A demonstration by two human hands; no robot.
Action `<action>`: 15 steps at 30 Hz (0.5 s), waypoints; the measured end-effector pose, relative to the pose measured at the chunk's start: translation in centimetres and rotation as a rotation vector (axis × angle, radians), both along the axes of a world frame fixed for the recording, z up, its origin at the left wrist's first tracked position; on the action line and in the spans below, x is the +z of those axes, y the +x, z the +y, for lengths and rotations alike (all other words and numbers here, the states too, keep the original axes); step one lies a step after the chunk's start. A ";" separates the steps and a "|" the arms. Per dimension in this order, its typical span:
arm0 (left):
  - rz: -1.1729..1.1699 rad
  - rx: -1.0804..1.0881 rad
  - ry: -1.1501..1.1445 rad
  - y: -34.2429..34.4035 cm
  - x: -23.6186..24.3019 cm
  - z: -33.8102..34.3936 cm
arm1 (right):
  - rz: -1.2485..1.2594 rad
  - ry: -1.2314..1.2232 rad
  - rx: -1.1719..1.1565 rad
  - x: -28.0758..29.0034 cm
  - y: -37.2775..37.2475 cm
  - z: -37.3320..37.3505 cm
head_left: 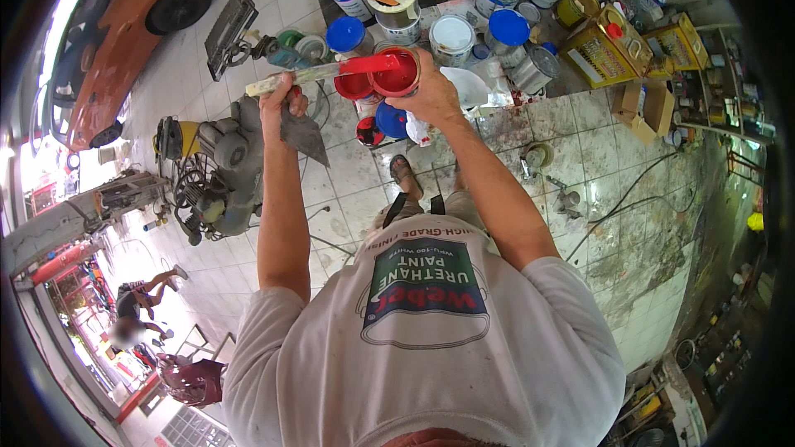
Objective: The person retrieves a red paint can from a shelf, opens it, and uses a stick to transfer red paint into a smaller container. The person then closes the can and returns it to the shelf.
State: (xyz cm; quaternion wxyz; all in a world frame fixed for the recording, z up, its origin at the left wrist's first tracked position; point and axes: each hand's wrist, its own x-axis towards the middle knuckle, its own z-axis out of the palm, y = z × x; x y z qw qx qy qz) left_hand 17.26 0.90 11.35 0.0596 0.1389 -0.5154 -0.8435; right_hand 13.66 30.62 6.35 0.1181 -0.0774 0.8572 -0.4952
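Observation:
My left hand (282, 105) is closed round a long flat stir stick (313, 74), its far end coated in red paint. A putty knife with a grey triangular blade (305, 137) hangs from the same hand. My right hand (432, 93) grips the side of a small paint can (416, 74), tilted so its red-coated inside shows. The red end of the stick lies across the can's mouth. Just left of it is another open container with red paint (352, 88), partly under the stick. Below these are a blue lid (390, 119) and a red-and-black can (369, 132).
Ahead, a low table carries several paint cans (452, 40) and yellow rectangular tins (609, 48). An air compressor (224, 149) stands at left, with an orange car (116, 41) beyond. A cardboard box (644, 108) and a hose (617, 209) are on the right. Another person (137, 302) is far left.

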 end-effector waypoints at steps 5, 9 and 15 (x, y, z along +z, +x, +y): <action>-0.065 0.052 -0.215 -0.2 1.0 1.4 | 0.058 -0.022 -0.008 -1.1 -0.1 0.0; 0.073 0.005 -0.750 -1.3 0.6 6.8 | 0.024 0.019 0.020 -0.3 0.1 -0.2; 0.199 -0.329 -1.159 -4.4 2.7 9.2 | 0.066 -0.010 -0.002 -0.6 0.1 -0.4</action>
